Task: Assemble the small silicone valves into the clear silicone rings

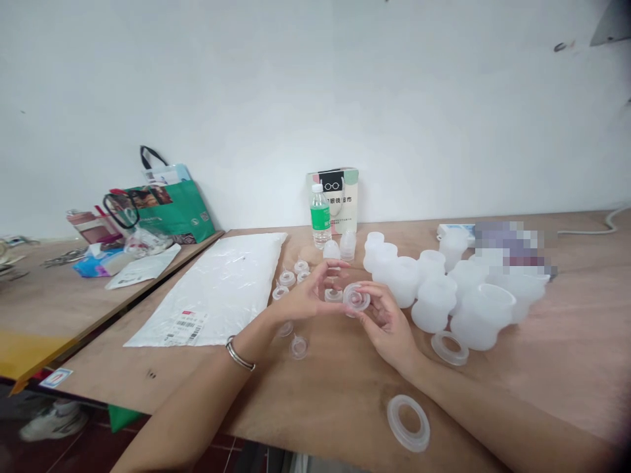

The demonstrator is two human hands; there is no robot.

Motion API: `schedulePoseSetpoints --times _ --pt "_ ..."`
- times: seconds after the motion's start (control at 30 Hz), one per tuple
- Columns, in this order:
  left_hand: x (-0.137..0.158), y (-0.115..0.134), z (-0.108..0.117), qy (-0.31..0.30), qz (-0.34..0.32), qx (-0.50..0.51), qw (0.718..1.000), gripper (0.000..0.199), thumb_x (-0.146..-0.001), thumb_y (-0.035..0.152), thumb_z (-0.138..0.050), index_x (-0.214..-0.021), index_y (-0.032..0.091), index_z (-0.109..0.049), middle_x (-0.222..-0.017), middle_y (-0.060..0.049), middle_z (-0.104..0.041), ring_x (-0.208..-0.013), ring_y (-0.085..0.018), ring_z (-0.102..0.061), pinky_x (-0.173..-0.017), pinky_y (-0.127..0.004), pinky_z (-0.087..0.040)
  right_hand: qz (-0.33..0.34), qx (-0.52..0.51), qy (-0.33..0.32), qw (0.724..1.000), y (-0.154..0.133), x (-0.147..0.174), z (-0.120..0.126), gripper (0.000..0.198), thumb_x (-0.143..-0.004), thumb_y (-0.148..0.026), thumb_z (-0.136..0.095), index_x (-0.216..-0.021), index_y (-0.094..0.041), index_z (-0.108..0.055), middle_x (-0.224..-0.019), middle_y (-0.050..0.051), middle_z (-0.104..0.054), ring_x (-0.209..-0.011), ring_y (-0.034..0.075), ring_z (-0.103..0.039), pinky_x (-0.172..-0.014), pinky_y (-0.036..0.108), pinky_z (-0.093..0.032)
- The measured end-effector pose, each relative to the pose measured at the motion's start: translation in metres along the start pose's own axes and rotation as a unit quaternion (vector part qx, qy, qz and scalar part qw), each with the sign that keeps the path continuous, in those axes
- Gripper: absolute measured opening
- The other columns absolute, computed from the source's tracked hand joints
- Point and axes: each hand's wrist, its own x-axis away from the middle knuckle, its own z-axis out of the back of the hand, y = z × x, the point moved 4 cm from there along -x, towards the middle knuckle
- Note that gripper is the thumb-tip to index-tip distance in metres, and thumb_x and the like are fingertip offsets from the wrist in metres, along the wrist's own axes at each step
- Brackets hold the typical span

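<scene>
My right hand [387, 322] is closed on a translucent round ring-shaped cap [355, 297], pinching it between thumb and fingers above the table. My left hand [315, 292] curves beside it, index finger and thumb spread apart, the thumb tip close to the cap's left edge. I cannot tell whether that thumb touches. Small clear nipple-like pieces [298, 347] lie on the table around and behind my left hand. A flat translucent ring [409, 424] lies near the front edge, and another ring [449, 348] is right of my right hand.
Several frosted white bottles [434, 302] stand grouped at the right. A white plastic mailer [211, 289] lies at the left. Behind stand a water bottle [321, 217] and a paper bag [345, 203]. A green bag [182, 210] and a tissue pack [101, 259] sit on the left table.
</scene>
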Motion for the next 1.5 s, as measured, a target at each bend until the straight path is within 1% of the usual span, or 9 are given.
schedulePoseSetpoints --times 0.13,0.2,0.33,0.57,0.73,0.9,1.2,1.3,1.5 --pt "0.002 0.013 -0.005 0.017 -0.107 -0.187 0.976 0.018 -0.079 0.025 -0.061 -0.095 0.018 -0.058 -0.093 -0.005 -0.054 -0.088 -0.014 -0.052 -0.078 -0.029 -0.044 -0.015 0.016 -0.009 1.0 0.003 0.0 -0.001 0.027 -0.082 -0.019 -0.056 -0.106 -0.027 -0.05 -0.114 0.007 -0.047 -0.108 0.02 -0.051 -0.088 0.037 -0.048" --pt "0.002 0.014 -0.007 0.016 -0.122 -0.219 0.968 0.012 -0.083 0.025 -0.056 -0.089 0.016 -0.059 -0.086 -0.005 -0.055 -0.082 -0.013 -0.052 -0.074 -0.027 -0.044 -0.027 -0.008 -0.002 1.0 0.004 0.001 -0.001 0.033 -0.081 -0.019 -0.058 -0.111 -0.027 -0.046 -0.113 0.007 -0.05 -0.107 0.019 -0.052 -0.088 0.037 -0.048" --pt "0.003 0.015 -0.007 0.04 -0.118 -0.199 0.972 0.011 -0.083 0.024 -0.056 -0.085 0.014 -0.058 -0.081 -0.005 -0.058 -0.075 -0.012 -0.053 -0.07 -0.026 -0.045 -0.047 -0.032 0.025 0.998 0.002 0.0 0.002 0.046 -0.077 -0.021 -0.064 -0.118 -0.028 -0.042 -0.114 0.005 -0.054 -0.106 0.018 -0.053 -0.091 0.035 -0.046" --pt "0.007 0.018 -0.011 0.034 -0.109 -0.151 0.982 0.008 -0.082 0.02 -0.056 -0.087 0.013 -0.057 -0.085 -0.005 -0.06 -0.078 -0.012 -0.055 -0.074 -0.025 -0.045 -0.047 -0.068 -0.017 0.996 -0.004 -0.001 0.001 0.039 -0.078 -0.022 -0.064 -0.112 -0.025 -0.045 -0.123 0.008 -0.051 -0.113 0.02 -0.051 -0.097 0.04 -0.042" --pt "0.005 0.014 -0.005 0.092 -0.088 -0.097 0.987 0.009 -0.081 0.021 -0.057 -0.081 0.013 -0.054 -0.077 -0.003 -0.056 -0.073 -0.011 -0.053 -0.069 -0.024 -0.044 -0.037 -0.047 -0.025 0.998 -0.006 0.0 0.001 0.04 -0.077 -0.022 -0.065 -0.112 -0.025 -0.046 -0.109 0.006 -0.058 -0.103 0.019 -0.056 -0.091 0.038 -0.045" --pt "0.004 0.016 -0.009 0.094 -0.114 -0.076 0.986 0.006 -0.083 0.018 -0.054 -0.082 0.014 -0.05 -0.087 -0.006 -0.06 -0.082 -0.013 -0.058 -0.073 -0.027 -0.047 -0.057 -0.083 -0.018 0.995 -0.004 -0.001 -0.002 0.037 -0.079 -0.024 -0.063 -0.111 -0.025 -0.046 -0.109 0.007 -0.058 -0.103 0.018 -0.056 -0.089 0.036 -0.046" --pt "0.016 0.024 -0.019 0.157 -0.295 -0.265 0.905 0.014 -0.076 0.005 -0.056 -0.084 0.015 -0.05 -0.085 -0.008 -0.063 -0.078 -0.013 -0.061 -0.068 -0.025 -0.049 -0.084 -0.15 0.002 0.985 -0.002 -0.005 -0.003 0.034 -0.078 -0.03 -0.063 -0.107 -0.024 -0.047 -0.101 0.005 -0.058 -0.091 0.016 -0.058 -0.079 0.03 -0.05" --pt "0.014 0.025 -0.017 0.162 -0.264 -0.236 0.921 0.012 -0.077 0.007 -0.057 -0.082 0.015 -0.05 -0.083 -0.007 -0.063 -0.076 -0.012 -0.061 -0.067 -0.024 -0.049 -0.073 -0.129 -0.011 0.989 -0.004 -0.004 -0.001 0.035 -0.078 -0.032 -0.063 -0.108 -0.024 -0.047 -0.103 0.006 -0.058 -0.093 0.017 -0.057 -0.081 0.032 -0.049" --pt "0.008 0.021 -0.013 0.189 -0.127 -0.102 0.968 0.009 -0.081 0.02 -0.056 -0.078 0.015 -0.05 -0.079 -0.004 -0.062 -0.074 -0.012 -0.06 -0.068 -0.026 -0.049 -0.049 -0.094 -0.032 0.994 -0.007 -0.005 0.001 0.032 -0.081 -0.033 -0.059 -0.109 -0.024 -0.046 -0.102 0.007 -0.059 -0.095 0.019 -0.057 -0.084 0.035 -0.047"
